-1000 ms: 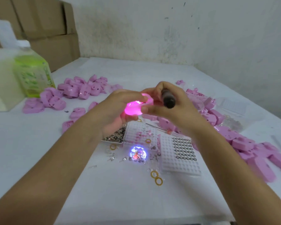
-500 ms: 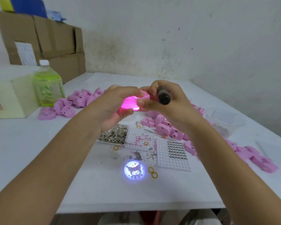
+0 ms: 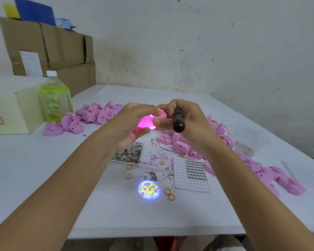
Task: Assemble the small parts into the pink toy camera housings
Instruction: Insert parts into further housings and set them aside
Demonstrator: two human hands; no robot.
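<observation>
Both hands hold one pink toy camera housing (image 3: 149,121) above the table; it glows bright pink from inside. My left hand (image 3: 132,122) grips its left side with curled fingers. My right hand (image 3: 185,120) pinches its right side and also holds a dark-handled screwdriver (image 3: 178,122) in the palm. Below, a round coloured cartoon picture (image 3: 149,189) is projected on the white table (image 3: 80,178).
Pink housings lie heaped at back left (image 3: 91,115) and along the right (image 3: 261,169). Under the hands sit a tray of small metal parts (image 3: 130,153), two white grid trays (image 3: 190,175) and loose yellow rings (image 3: 169,193). A green bottle (image 3: 55,98), a cream box and cardboard boxes stand left.
The view has tilted up and back, showing more wall and boxes. The hands keep the glowing housing; the projected picture changed from a blurred spot to a dark cartoon to a yellow cartoon.
</observation>
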